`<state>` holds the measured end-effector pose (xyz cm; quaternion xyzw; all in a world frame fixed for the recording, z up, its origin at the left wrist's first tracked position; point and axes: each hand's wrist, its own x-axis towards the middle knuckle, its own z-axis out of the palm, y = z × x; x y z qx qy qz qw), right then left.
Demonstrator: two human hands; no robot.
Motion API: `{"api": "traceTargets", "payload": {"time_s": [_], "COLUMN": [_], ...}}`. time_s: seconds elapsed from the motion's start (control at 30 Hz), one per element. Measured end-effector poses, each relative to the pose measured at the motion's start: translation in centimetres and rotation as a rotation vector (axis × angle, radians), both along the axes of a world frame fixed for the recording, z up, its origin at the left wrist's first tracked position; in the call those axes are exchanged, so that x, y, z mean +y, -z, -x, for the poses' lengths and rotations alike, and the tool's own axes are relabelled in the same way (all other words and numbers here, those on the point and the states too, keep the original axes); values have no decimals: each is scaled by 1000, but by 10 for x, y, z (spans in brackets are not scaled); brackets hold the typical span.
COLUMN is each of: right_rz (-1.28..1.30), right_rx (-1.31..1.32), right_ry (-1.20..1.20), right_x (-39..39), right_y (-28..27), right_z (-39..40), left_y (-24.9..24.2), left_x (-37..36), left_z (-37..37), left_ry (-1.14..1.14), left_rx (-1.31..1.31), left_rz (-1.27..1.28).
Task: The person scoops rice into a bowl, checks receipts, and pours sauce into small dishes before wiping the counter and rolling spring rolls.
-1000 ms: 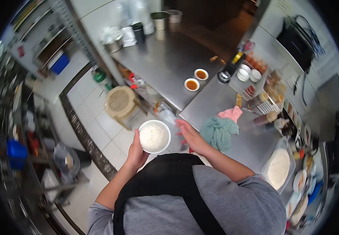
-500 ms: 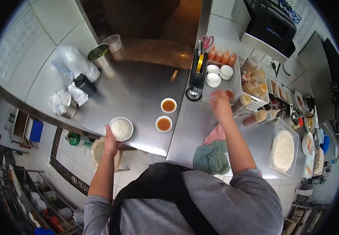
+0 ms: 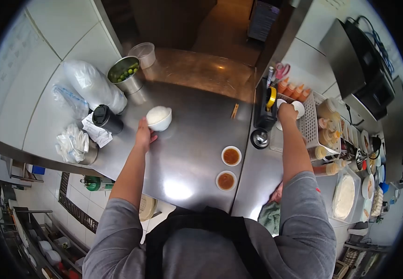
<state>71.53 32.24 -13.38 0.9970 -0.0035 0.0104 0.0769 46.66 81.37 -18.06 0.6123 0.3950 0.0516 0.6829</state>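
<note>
My left hand (image 3: 144,134) grips a white bowl of rice (image 3: 160,122) from its left side, over the left part of the steel counter. To the right, my right hand (image 3: 287,113) reaches into the tray of small white dishes (image 3: 298,109). Its fingers are closed at a dish there, with the fingertips partly hidden. Between my arms sit two small bowls of reddish-brown sauce, the farther sauce bowl (image 3: 231,156) and the nearer sauce bowl (image 3: 226,181).
A black tape dispenser (image 3: 265,109) and a call bell (image 3: 260,138) stand left of my right hand. Beyond it are orange squeeze bottles (image 3: 294,90) and a white basket (image 3: 311,114). At left are a black cup (image 3: 107,119) and a steel pot of green fruit (image 3: 126,74).
My left hand has carried the rice bowl forward, away from my body. My right hand has moved from beside a small sauce cup to the white dishes. The camera view has shifted.
</note>
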Motion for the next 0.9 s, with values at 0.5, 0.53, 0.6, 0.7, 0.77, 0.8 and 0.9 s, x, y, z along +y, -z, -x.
{"api": "traceTargets", "payload": {"time_s": [0.5,0.53,0.6,0.7,0.77,0.8,0.9], "right_rz": [-947,-1357,-1610,-1787,-1949,-1943,-2003], "right_rx": [14,313,434,457,387,385,427], "right_ry": [-425,-198,92,53,84,95,205], "right_x": [301,337,371,377,373,371,367], "right_y": [15,22,17,43,44,45,43], "right_z": [30,43,43,35,50,55,64], "left_y": [14,13,0,-12,-11,-6,5], "left_x": [17,17,12,2,1,3,9], "left_z": [-101,-109,-119,-126,-128,-127,-127], "left_ry": [-86,-93,-49,-31,-53,24,131], "left_rx": [-313,-346,-376,-430,-458,-538,-629], "left_rz": [301,392,545,642,597,552,511]}}
